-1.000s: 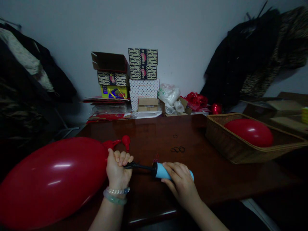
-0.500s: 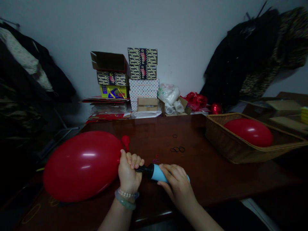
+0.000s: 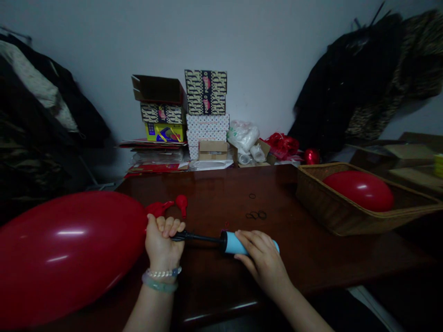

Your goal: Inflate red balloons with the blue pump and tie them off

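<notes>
A large inflated red balloon [image 3: 79,249] fills the left side, its far end cut off by the picture edge. My left hand [image 3: 164,240] is closed round the balloon's neck and the black nozzle end of a balloon pump; the join itself is hidden by the fingers. The pump's black rod shows between my hands. On the light blue barrel of the balloon pump [image 3: 237,243], my right hand [image 3: 261,258] is wrapped from above. Uninflated red balloons [image 3: 181,205] lie on the table just beyond my left hand.
A wicker basket [image 3: 321,210] on the right holds another inflated red balloon [image 3: 360,190]. Black rubber bands [image 3: 256,215] lie mid-table [image 3: 214,189]. Stacked boxes [image 3: 206,92], a plastic bag [image 3: 243,134] and red ribbon [image 3: 281,144] stand along the wall. Dark coats [image 3: 346,87] hang at both sides.
The balloon has grown larger. My left hand has moved left with it, while my right hand shifted slightly right, so more of the pump's black rod shows. More uninflated balloons are uncovered.
</notes>
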A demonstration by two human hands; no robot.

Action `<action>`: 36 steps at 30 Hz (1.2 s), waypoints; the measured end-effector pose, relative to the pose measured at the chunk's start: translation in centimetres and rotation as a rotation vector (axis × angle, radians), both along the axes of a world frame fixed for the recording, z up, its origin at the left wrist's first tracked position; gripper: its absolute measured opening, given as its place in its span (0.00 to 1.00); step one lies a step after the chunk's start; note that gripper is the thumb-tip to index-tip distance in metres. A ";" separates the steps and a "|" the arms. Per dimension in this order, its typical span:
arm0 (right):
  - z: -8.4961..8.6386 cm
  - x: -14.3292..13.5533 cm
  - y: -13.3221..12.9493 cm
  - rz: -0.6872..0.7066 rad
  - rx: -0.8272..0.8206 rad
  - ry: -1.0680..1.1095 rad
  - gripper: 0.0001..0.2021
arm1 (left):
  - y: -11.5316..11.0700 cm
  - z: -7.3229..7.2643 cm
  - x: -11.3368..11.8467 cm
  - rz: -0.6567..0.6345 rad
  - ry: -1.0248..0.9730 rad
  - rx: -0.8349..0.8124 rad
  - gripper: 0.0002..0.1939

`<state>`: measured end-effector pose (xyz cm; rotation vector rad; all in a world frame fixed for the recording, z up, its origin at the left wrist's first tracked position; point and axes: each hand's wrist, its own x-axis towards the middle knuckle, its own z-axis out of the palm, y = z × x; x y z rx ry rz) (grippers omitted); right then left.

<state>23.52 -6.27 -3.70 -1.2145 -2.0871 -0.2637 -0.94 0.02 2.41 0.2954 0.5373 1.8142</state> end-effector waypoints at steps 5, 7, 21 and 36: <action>0.3 -0.5 -0.3 -0.007 0.016 0.017 0.22 | -0.1 0.1 0.8 -0.012 0.009 -0.012 0.27; 0.0 -0.9 -0.6 -0.006 0.004 0.028 0.21 | -0.3 -0.3 1.2 -0.028 0.009 -0.014 0.27; 0.5 -3.2 -1.9 0.014 -0.080 0.045 0.22 | -2.4 -0.8 4.0 -0.138 -0.011 -0.049 0.27; 0.1 0.0 0.2 0.037 -0.045 0.040 0.23 | 0.0 0.4 -0.1 -0.010 0.022 0.027 0.27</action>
